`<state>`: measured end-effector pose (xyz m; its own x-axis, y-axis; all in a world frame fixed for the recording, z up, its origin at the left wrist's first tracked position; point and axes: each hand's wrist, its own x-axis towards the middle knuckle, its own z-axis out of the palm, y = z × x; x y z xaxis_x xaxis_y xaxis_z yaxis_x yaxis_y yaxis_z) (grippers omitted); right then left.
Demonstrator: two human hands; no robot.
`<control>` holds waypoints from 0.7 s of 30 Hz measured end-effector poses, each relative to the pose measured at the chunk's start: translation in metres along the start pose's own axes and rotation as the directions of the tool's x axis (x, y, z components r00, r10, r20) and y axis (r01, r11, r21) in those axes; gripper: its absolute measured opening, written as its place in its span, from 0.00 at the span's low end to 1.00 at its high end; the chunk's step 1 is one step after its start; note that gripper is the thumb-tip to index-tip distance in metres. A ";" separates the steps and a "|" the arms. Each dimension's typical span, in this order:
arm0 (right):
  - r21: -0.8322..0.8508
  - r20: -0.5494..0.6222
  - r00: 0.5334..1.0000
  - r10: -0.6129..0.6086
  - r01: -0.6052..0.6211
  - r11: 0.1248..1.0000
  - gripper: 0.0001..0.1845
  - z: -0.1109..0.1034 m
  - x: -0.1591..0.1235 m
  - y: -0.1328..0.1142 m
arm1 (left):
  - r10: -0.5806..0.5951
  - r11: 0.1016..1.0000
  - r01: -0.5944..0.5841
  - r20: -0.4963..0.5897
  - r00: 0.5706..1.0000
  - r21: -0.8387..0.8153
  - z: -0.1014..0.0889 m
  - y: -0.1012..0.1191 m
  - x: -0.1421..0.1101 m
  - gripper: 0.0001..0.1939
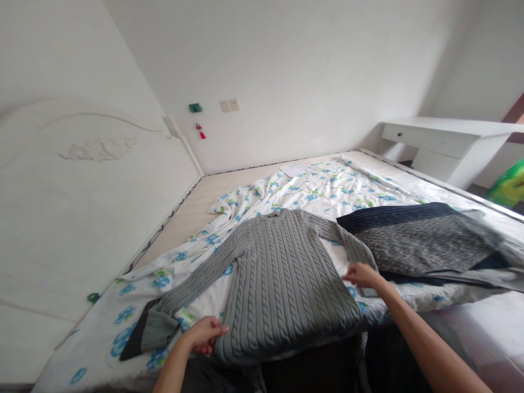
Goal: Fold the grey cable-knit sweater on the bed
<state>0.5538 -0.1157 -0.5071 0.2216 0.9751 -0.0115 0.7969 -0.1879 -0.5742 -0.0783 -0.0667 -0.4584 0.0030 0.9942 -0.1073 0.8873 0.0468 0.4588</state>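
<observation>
A grey cable-knit sweater point(282, 278) lies flat and face up on a white duvet with blue flowers point(135, 322), its sleeves spread out to both sides. My left hand point(207, 334) is at the sweater's lower left edge, fingers curled against the knit. My right hand point(362, 275) touches the sweater's right side, just below the sleeve. Its fingers are close together at the edge, and I cannot tell whether they grip the wool. Just past my right hand, a dark marled sweater with a navy band point(421, 240) lies on the duvet.
A carved white headboard point(90, 158) stands along the left side of the bed. A sheet of paper point(292, 170) lies near the far edge. A white desk point(446, 139) stands at the back right, and a green bag point(507, 185) shows at the right edge.
</observation>
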 end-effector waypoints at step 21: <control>0.165 -0.713 0.695 0.093 0.038 0.985 0.22 -0.168 -0.022 0.116 | 0.452 0.856 -0.349 -0.226 0.863 0.381 0.033 0.078 0.074 0.32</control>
<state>0.7362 -0.1785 -0.4358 0.6284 0.5766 0.5222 0.7008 -0.1284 -0.7017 0.0066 0.0070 -0.4591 0.2998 0.9008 0.3140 0.9343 -0.3438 0.0941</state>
